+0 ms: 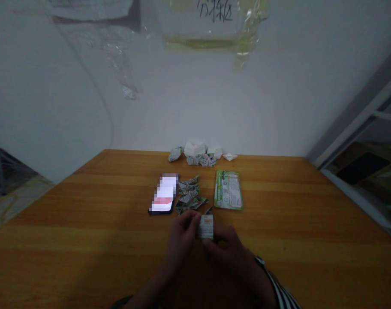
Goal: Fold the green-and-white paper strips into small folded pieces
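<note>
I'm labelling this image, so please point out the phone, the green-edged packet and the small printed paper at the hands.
Phone (165, 193): head view, middle of its lit screen.
Green-edged packet (228, 190): head view, middle of its face.
Small printed paper (206, 226): head view, middle of its visible face.

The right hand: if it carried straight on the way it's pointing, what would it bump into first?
Probably the small printed paper right in front of it, then the left hand gripping the paper's other side. Depth is hard to judge here.
</note>
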A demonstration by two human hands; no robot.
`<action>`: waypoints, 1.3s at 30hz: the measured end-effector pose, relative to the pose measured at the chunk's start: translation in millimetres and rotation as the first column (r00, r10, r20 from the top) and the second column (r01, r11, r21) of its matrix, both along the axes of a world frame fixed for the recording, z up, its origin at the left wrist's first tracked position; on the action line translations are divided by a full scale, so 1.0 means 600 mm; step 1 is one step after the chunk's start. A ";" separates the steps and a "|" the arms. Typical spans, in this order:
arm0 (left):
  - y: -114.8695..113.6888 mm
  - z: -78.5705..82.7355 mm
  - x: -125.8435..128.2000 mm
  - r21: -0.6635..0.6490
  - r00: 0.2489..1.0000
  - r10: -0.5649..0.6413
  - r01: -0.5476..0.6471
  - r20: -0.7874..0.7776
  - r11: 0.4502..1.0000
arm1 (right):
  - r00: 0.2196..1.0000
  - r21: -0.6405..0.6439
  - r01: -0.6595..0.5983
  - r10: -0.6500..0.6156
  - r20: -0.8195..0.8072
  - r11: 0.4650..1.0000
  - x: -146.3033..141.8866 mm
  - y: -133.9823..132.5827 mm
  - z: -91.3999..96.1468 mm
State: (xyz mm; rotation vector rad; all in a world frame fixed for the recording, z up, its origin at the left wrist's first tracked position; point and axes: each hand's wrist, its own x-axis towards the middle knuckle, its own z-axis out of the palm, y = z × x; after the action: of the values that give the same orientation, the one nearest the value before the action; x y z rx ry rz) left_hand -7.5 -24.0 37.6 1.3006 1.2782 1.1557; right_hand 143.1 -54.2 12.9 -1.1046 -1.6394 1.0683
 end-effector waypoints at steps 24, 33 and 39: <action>0.018 -0.008 -0.007 -0.069 0.890 -0.376 0.371 -0.259 0.926 | 1.000 0.192 -0.004 0.004 0.002 0.981 0.055 0.026 0.002; 0.005 -0.008 -0.003 0.076 0.922 -0.339 0.358 -0.186 0.931 | 0.996 -0.044 0.084 -0.084 0.020 0.995 0.055 0.033 -0.010; 0.002 -0.007 0.002 0.058 0.891 -0.372 0.399 -0.260 0.915 | 0.994 -0.092 0.105 -0.107 -0.022 0.990 0.052 0.030 -0.005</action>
State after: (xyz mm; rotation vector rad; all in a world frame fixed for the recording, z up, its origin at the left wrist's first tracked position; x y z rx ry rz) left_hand -6.3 -22.8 33.2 1.7319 1.0668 0.8086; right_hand 174.1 -35.9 9.8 -1.2181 -1.5062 1.0926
